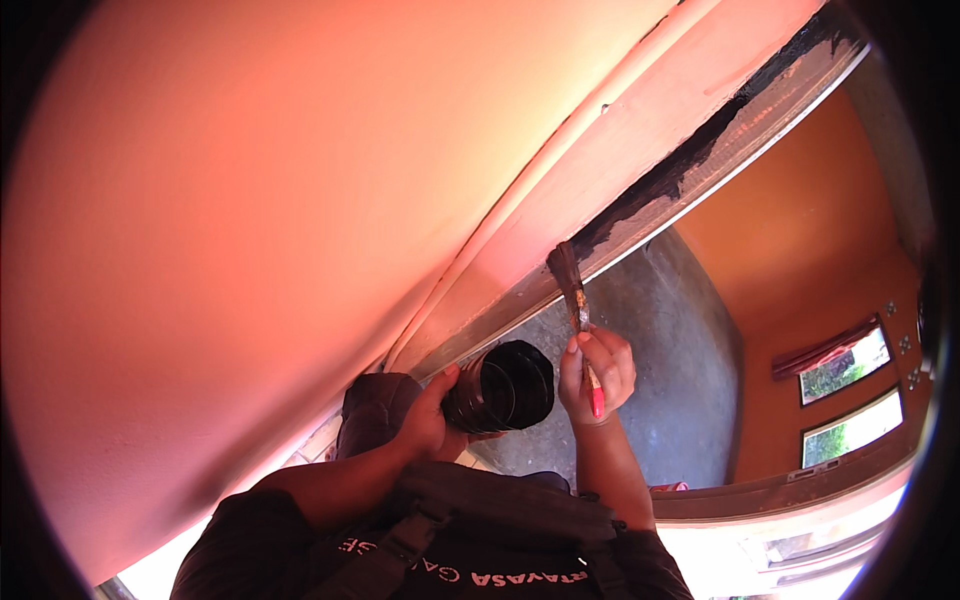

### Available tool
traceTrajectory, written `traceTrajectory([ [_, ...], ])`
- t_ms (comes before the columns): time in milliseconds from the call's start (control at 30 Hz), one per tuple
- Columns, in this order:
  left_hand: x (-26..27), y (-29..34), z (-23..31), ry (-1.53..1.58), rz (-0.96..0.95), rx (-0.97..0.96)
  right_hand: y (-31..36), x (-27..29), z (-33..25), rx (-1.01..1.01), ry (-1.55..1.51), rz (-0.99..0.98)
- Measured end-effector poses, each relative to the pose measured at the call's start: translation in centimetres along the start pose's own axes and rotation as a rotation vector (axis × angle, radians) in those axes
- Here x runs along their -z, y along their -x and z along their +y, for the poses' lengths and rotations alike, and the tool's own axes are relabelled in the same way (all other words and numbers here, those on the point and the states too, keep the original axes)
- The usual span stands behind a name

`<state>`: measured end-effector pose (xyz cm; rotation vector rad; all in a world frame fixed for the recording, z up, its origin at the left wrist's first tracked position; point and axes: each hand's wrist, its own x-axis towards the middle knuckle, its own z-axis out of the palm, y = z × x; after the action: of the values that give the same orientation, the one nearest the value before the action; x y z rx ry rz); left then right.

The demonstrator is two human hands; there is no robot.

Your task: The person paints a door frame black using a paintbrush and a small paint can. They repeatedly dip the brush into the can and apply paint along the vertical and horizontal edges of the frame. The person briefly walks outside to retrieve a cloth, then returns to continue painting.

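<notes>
My right hand (600,375) pinches a paintbrush (582,312) by its narrow handle, whose end is red. The dark bristles reach up to a brown wooden frame (640,232), at the lower end of a strip of wet-looking black paint (690,165). Wrapped round a black paint can (462,402) is my left hand (432,415), which keeps the can tilted with its mouth toward the right hand. Dark paint coats the inside; how much is in it I cannot tell.
A salmon-pink wall (260,200) fills the left, with a thin pipe or cable (500,205) running along it. Past the frame lie a grey floor (680,370), an orange wall (820,190) and windows (845,367) with a dark red curtain (825,347).
</notes>
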<state>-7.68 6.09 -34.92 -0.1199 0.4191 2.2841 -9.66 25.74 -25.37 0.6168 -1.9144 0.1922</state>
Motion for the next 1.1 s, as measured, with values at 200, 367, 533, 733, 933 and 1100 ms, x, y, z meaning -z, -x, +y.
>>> traceTrajectory([
  [200,0.5,0.0,-0.1,-0.011,-0.027,0.009,0.6,-0.1,-0.4,-0.030,-0.005,-0.024],
  [367,-0.2,0.3,0.1,-0.024,-0.006,0.023,0.7,0.1,-0.8,-0.061,-0.029,-0.056],
  [533,0.0,0.3,0.0,-0.050,-0.023,0.025,1.6,0.1,-1.0,-0.085,-0.051,-0.083],
  [733,1.4,-0.7,-0.5,-0.035,-0.013,0.030,1.4,0.1,-1.2,-0.053,-0.023,-0.029],
  [933,0.6,-0.1,-0.5,-0.021,0.027,0.009,-1.1,0.3,-0.5,0.001,0.014,0.091],
  [1100,1.0,0.2,-0.3,0.041,-0.039,-0.016,-0.9,-0.1,-0.3,0.005,0.009,0.080],
])
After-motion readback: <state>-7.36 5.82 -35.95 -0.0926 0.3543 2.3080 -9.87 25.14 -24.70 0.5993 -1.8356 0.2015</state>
